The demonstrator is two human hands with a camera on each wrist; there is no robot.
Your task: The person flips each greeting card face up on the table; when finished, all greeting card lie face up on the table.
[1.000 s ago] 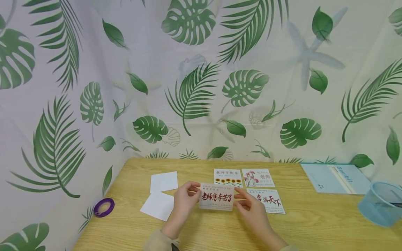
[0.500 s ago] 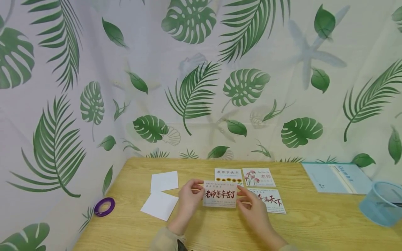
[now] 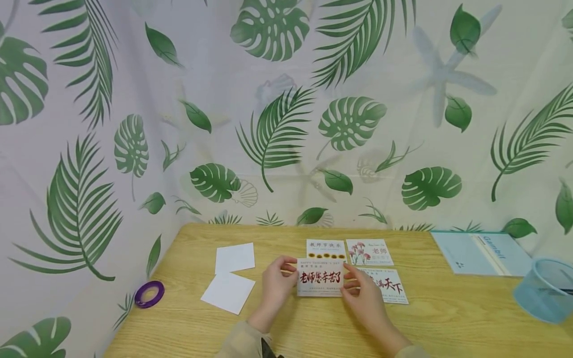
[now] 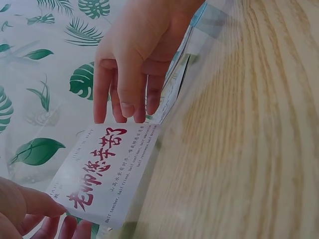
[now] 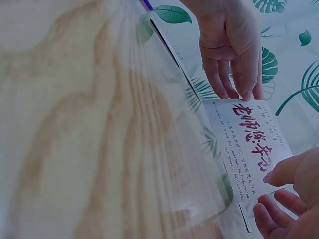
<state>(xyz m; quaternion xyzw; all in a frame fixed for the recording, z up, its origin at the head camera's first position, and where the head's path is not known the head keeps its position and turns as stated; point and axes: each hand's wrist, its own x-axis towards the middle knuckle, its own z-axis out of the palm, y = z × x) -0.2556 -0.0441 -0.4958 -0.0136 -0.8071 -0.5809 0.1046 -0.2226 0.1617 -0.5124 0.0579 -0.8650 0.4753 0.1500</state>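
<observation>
1. Both hands hold one greeting card with red calligraphy (image 3: 320, 278) just above the wooden table (image 3: 447, 318), at the centre of the head view; the left hand (image 3: 276, 282) pinches its left short edge and the right hand (image 3: 363, 294) pinches its right short edge
2. In the left wrist view the right hand's fingers (image 4: 130, 94) lie pressed together behind the card's far edge; the left thumb (image 4: 30, 201) presses on the near corner of the printed face
3. In the right wrist view the left hand's fingers (image 5: 234, 74) are close together at the card's far end, tips on its edge, and the right thumb (image 5: 289, 172) sits on the near corner with the other fingers curled beneath
4. Three more printed cards lie flat on the table: a sunflower card (image 3: 326, 248) at 12 o'clock from the held card, a pink flower card (image 3: 369, 251) at 1 o'clock, and a second red-calligraphy card (image 3: 390, 287) at 3 o'clock, partly hidden by the right hand
5. Two blank white cards (image 3: 230, 278) lie at 9 o'clock, their corners overlapping
6. One purple ribbon roll (image 3: 149, 294) lies further out at 9 o'clock, near the table's left edge
7. One light blue folder (image 3: 481, 253) lies at 2 o'clock, and one blue mesh basket (image 3: 543, 291) stands at 3 o'clock by the right border
</observation>
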